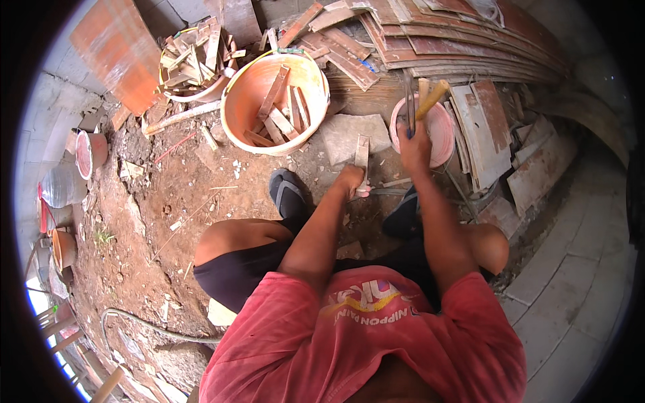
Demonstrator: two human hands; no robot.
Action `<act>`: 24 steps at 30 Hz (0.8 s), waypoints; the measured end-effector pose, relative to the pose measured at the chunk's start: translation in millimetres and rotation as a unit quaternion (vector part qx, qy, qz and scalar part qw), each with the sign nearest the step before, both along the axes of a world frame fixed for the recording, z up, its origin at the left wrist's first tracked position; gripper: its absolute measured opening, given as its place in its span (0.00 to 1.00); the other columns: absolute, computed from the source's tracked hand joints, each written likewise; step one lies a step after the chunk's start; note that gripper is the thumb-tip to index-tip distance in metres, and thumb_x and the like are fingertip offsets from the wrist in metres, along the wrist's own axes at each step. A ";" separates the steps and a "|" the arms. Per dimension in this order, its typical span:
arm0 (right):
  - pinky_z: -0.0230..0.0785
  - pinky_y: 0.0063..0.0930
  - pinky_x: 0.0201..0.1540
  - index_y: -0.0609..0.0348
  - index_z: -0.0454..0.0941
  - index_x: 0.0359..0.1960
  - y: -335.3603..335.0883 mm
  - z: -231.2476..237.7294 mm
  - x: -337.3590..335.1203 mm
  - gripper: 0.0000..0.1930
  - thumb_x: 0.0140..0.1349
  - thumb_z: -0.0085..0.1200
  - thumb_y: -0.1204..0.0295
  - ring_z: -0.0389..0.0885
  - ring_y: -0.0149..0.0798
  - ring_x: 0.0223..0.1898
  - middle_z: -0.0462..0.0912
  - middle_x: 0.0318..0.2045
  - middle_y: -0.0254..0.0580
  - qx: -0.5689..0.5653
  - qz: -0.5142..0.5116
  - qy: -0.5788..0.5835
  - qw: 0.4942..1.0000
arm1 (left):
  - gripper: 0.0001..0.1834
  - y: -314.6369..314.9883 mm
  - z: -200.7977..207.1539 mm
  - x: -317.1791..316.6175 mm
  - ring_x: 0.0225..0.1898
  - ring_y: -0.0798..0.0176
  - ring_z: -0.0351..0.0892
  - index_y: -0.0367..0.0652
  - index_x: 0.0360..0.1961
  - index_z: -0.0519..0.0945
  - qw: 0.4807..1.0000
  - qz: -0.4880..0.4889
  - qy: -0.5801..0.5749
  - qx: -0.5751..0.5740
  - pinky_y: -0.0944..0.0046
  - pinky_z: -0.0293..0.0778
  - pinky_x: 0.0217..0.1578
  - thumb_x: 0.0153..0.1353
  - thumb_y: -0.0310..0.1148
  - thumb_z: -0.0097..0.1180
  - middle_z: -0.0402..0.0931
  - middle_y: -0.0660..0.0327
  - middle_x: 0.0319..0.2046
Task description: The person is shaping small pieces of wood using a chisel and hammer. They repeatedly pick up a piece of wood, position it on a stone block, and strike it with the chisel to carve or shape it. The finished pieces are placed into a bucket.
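Observation:
My left hand (pixel 351 180) grips the lower end of a short wood strip (pixel 362 152). The strip's far end lies over a flat pale stone slab (pixel 341 138) in front of my feet. In my right hand (pixel 415 142) is a narrow metal tool with a dark blue grip (pixel 408 114); its exact kind is hard to make out. The hand is above a pink-rimmed bucket (pixel 440 138). A yellowish wooden handle (pixel 432 99) slants over that bucket beside my fingers, and I cannot tell whether I hold it too.
A large orange bucket (pixel 235 134) holds several wood strips. Behind it stands a tub heaped with wood offcuts (pixel 195 60). Stacked boards (pixel 463 50) fill the far right, with more panels (pixel 480 127) beside the pink bucket. A hose (pixel 158 328) crosses the dirt floor (pixel 181 221).

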State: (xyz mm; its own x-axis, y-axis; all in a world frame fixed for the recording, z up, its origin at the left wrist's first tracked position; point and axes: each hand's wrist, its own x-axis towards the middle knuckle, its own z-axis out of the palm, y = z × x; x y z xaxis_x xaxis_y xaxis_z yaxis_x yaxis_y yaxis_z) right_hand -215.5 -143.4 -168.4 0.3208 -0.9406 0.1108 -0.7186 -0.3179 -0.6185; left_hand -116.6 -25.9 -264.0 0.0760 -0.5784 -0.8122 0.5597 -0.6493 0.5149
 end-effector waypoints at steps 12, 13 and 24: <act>0.71 0.50 0.38 0.59 0.71 0.41 -4.1 24.8 16.1 0.15 0.60 0.56 0.62 0.81 0.57 0.38 0.82 0.33 0.54 0.023 0.001 0.013 1.000 | 0.12 -0.3 -0.3 4.3 0.24 0.55 0.79 0.37 0.41 0.77 1.000 -0.004 0.005 0.007 0.53 0.80 0.23 0.64 0.31 0.44 0.77 0.53 0.29; 0.71 0.51 0.37 0.60 0.71 0.40 -1.9 4.3 6.7 0.14 0.60 0.56 0.63 0.81 0.58 0.37 0.82 0.31 0.55 0.016 -0.002 0.024 1.000 | 0.12 -3.7 3.9 1.3 0.24 0.55 0.79 0.37 0.41 0.77 1.000 -0.008 0.008 0.005 0.53 0.80 0.23 0.64 0.31 0.44 0.77 0.52 0.29; 0.73 0.46 0.40 0.62 0.71 0.40 -2.1 2.1 5.2 0.14 0.60 0.56 0.65 0.81 0.56 0.40 0.81 0.34 0.57 0.057 0.024 0.035 0.997 | 0.12 -8.1 13.7 -2.8 0.24 0.52 0.79 0.35 0.39 0.76 1.000 0.015 0.000 0.008 0.52 0.80 0.23 0.65 0.31 0.43 0.76 0.50 0.27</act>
